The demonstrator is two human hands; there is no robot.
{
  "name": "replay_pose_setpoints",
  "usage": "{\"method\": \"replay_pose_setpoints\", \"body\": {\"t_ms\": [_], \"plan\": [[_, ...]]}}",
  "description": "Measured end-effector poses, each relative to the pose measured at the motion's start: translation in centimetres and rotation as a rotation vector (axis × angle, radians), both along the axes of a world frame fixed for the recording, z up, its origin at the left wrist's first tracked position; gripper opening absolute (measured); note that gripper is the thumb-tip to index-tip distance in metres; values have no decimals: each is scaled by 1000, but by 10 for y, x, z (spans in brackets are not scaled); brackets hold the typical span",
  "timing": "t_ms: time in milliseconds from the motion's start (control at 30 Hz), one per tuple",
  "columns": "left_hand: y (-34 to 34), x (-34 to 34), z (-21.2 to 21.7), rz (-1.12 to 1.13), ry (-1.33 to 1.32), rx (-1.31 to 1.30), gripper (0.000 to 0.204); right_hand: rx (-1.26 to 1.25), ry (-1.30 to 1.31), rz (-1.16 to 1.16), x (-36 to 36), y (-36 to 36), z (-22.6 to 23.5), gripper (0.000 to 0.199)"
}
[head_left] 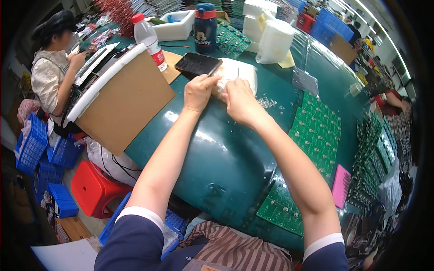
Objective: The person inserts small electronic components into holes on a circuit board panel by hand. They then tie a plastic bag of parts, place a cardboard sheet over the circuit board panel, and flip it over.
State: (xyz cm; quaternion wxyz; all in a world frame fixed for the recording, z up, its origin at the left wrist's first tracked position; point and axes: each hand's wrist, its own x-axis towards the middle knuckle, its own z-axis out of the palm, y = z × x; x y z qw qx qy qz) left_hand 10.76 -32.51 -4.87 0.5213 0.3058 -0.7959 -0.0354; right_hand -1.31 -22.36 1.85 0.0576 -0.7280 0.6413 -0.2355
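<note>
Both my hands meet at a whitish, crumpled plastic bag (247, 77) on the green tabletop. My left hand (197, 92) is closed in a pinch at the bag's near left edge, just below a dark phone (198, 64). My right hand (242, 101) is bent over the near side of the bag, fingers curled and pressed together on it. The bag's contents are hidden by the hands. Close to the right hand lies a scatter of small clear or whitish parts (267, 103). Right of my right forearm are green circuit board panels (316, 131) with small components on them.
A brown cardboard sheet (131, 99) stands at left, with a water bottle (151, 43) and a dark flask (205, 29) behind. A pink rack (341, 186) and stacked boards (370, 153) line the right. One person (52, 67) works at far left; a red stool (92, 189) stands below.
</note>
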Motion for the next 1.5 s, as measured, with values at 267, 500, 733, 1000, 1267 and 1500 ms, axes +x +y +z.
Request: {"method": "replay_pose_setpoints", "body": {"t_ms": [267,500,733,1000,1267,1500], "plan": [[2,-3,6,6,-59,43,26,-94,-250,254,-24,10,0,14],[-6,-23,5,-185,101,90,14,-60,-1156,-368,-28,-72,-19,22],[-10,-1,0,-93,106,154,10,6,24,145,-17,-30,39,23],[-11,-8,7,-190,105,184,11,32,316,-138,-29,-59,41,29],[-13,-19,3,-238,210,348,13,462,256,-217,-38,-110,43,50],[-16,-6,1,-49,147,468,29,137,378,-78,1,-65,46,26]]}}
